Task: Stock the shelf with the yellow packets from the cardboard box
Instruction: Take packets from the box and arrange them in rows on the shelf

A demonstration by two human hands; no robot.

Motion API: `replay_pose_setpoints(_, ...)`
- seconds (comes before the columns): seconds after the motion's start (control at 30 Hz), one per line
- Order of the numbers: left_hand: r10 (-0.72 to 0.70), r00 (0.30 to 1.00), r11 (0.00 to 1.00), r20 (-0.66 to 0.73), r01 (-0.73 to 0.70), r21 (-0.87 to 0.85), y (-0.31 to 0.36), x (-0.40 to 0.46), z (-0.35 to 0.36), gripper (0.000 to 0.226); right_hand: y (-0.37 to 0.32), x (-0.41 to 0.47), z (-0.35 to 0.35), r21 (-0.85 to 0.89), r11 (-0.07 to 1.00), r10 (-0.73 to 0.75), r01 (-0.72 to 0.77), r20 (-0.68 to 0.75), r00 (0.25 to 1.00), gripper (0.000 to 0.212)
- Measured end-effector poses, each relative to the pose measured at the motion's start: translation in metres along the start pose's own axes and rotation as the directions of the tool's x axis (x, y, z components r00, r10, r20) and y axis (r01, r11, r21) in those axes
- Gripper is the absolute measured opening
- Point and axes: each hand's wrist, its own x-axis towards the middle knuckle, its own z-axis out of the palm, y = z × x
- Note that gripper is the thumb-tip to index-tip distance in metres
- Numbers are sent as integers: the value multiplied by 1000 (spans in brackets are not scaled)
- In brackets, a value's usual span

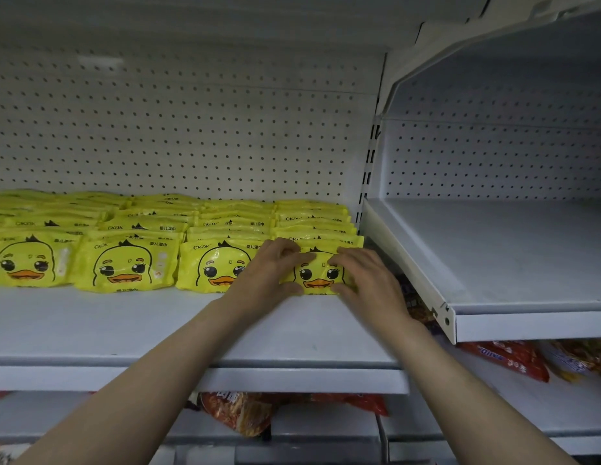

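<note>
Several rows of yellow packets with a duck face stand upright on the white shelf, running back to the pegboard. At the front of the rightmost row stands one yellow packet, held from both sides. My left hand grips its left edge, fingers over the top and thumb at the bottom. My right hand grips its right edge the same way. The cardboard box is out of view.
A white upright with slots closes the shelf bay on the right. Beyond it a second white shelf sits slightly higher. Red and orange snack bags lie on the shelves below. Bare shelf surface lies in front of the packets.
</note>
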Motion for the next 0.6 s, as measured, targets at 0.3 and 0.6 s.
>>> replay_pose_setpoints(0.3, 17, 999, 997, -44, -14, 73, -1, 7, 5, 67, -2, 8, -1, -4, 1000, 22, -22, 27, 999, 39)
replay_pose_setpoints(0.6, -23, 994, 996, -103, 31, 80, 4, 8, 11, 65, -5, 7, 1, -14, 998, 69, -68, 43, 997, 43)
